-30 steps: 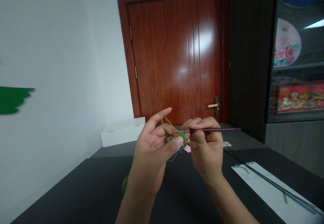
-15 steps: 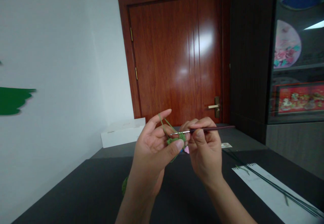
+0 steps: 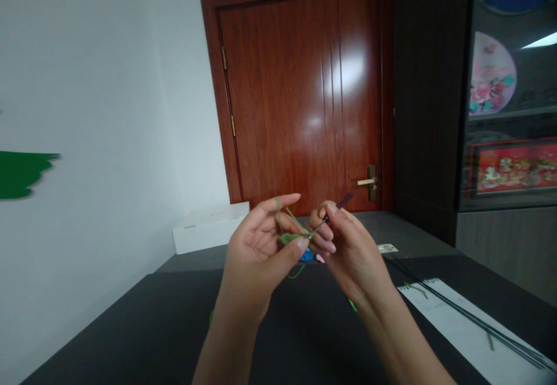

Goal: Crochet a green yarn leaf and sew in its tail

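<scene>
My left hand (image 3: pixel 256 257) pinches a small piece of green crochet work (image 3: pixel 290 237) between thumb and fingers. Green yarn (image 3: pixel 278 209) loops over its raised index finger and runs down to the work. Between its thumb and fingers, my right hand (image 3: pixel 348 240) grips a crochet hook (image 3: pixel 344 201) with a dark handle and a metal shaft. The hook slants down to the left, and its tip is at the right end of the green piece; whether it sits inside a stitch I cannot make out. A loose yarn strand hangs below the work.
A white box (image 3: pixel 209 228) stands at the back left of the black table (image 3: pixel 174 327). Dark green stems (image 3: pixel 474 318) lie across a white notepad (image 3: pixel 461 338) on the right. Behind the hands are a blue object (image 3: pixel 306 255) and a pink one (image 3: pixel 320 258).
My right hand has turned, so the hook has swung from nearly level to a steep slant. The left index finger has shifted slightly right. The green ball behind my left wrist is now almost hidden.
</scene>
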The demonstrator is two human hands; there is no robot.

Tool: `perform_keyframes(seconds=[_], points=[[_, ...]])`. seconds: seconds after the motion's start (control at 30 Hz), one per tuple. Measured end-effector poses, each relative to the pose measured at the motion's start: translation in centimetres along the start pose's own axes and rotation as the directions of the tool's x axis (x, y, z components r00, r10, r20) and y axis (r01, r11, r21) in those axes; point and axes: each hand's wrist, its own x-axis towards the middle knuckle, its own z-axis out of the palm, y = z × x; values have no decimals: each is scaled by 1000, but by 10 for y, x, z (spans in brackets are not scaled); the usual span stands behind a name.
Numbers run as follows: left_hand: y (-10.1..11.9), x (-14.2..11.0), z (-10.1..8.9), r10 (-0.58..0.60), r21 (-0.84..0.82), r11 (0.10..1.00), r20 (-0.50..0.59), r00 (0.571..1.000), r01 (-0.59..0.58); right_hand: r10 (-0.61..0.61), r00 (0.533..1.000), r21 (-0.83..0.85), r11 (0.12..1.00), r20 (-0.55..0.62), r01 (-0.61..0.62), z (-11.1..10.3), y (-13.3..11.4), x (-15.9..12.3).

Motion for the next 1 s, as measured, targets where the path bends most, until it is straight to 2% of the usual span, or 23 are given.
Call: perform_keyframes(seconds=[0.07,0.13,0.23,0.3,0.33,0.37,0.43,0.47,0.5,0.53,0.57,0.6,0.63,0.67,0.7,0.73,0.77,0.8,0.87,1.0], points=[[-2,0,2,25,42,999,-26,999,-24,49,999,-34,998,-13,-49,0,0,0],[-2,1,4,42,75,996,-52,998,-38,21,999,-85,996,-27,-23,-1,1,0],[-2,2,6,60,118,992,-96,994,-48,-112,994,-228,968,-19,105,-3,2,1],[-1,3,7,58,122,992,-113,992,-44,-269,963,-397,881,23,255,-5,3,1],[-1,3,8,52,117,992,-116,992,-38,-366,929,-498,795,64,347,-6,3,1],[0,3,10,43,110,993,-119,992,-30,-466,875,-599,667,128,443,-8,3,0],[1,1,14,21,88,996,-141,990,-9,-617,723,-739,320,312,592,-12,4,-2],[2,-1,16,8,73,997,-162,987,3,-655,640,-762,150,401,630,-13,5,-3],[4,-2,18,-3,44,999,-197,980,12,-677,566,-759,17,470,651,-15,6,-5],[5,-4,19,-34,6,999,-216,976,36,-693,506,-743,-64,514,666,-15,7,-6],[6,-5,20,-99,-54,995,-200,975,90,-714,465,-727,-90,524,681,-15,9,-7],[6,-6,19,-214,-135,971,-144,966,195,-745,449,-717,-56,494,695,-14,11,-8],[7,-6,18,-297,-193,942,-91,951,276,-769,467,-706,29,437,707,-13,13,-8],[7,-6,17,-347,-232,916,-49,936,328,-776,524,-692,160,352,703,-10,14,-7],[7,-5,15,-347,-239,914,-43,937,328,-744,622,-661,343,243,668,-8,15,-6],[8,-4,14,-316,-228,927,-53,947,297,-659,736,-605,525,157,599,-6,15,-5],[8,-3,13,-266,-200,948,-71,961,247,-571,815,-545,654,100,525,-4,15,-4],[8,-3,12,-214,-164,966,-86,973,198,-483,874,-488,750,58,446,-3,14,-3],[9,-2,13,-140,-103,986,-86,986,131,-378,926,-412,843,3,346,-2,11,-3],[9,-3,15,-95,-43,995,-69,993,93,-340,938,-360,884,-62,297,-2,7,-3]])
